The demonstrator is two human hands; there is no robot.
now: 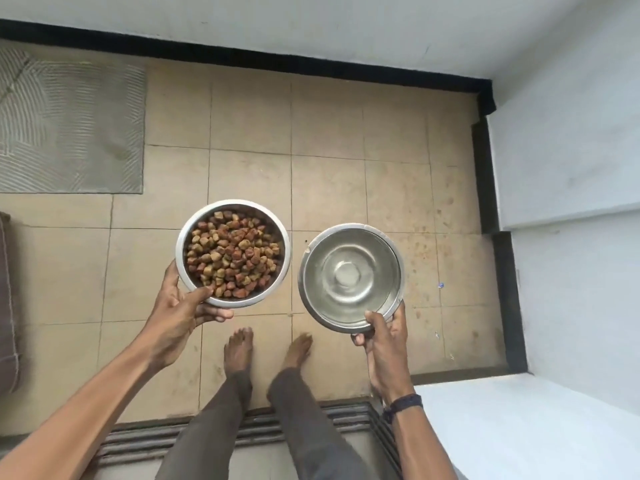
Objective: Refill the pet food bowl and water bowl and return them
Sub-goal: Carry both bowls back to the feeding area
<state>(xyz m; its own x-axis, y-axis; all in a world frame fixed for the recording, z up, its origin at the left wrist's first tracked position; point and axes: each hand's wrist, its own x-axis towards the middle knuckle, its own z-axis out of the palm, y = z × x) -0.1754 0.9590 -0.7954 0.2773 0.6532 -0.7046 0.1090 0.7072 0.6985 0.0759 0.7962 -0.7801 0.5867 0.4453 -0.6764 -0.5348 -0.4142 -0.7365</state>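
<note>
A steel food bowl (182, 244) heaped with brown kibble hangs above the tiled floor, left of centre. My left hand (176, 306) grips its near rim, thumb on top and fingers underneath. To its right is a second steel bowl, the water bowl (349, 277), with clear water rippling inside. My right hand (384, 336) holds that one by its near rim, thumb inside the edge. Both bowls are level and a small gap separates them.
Beige floor tiles (329, 181) lie below, edged by a black skirting (242, 58) and white walls. A grey patterned mat (69, 123) lies at the far left. My bare feet (239, 351) stand under the bowls, just past a door track (311, 424).
</note>
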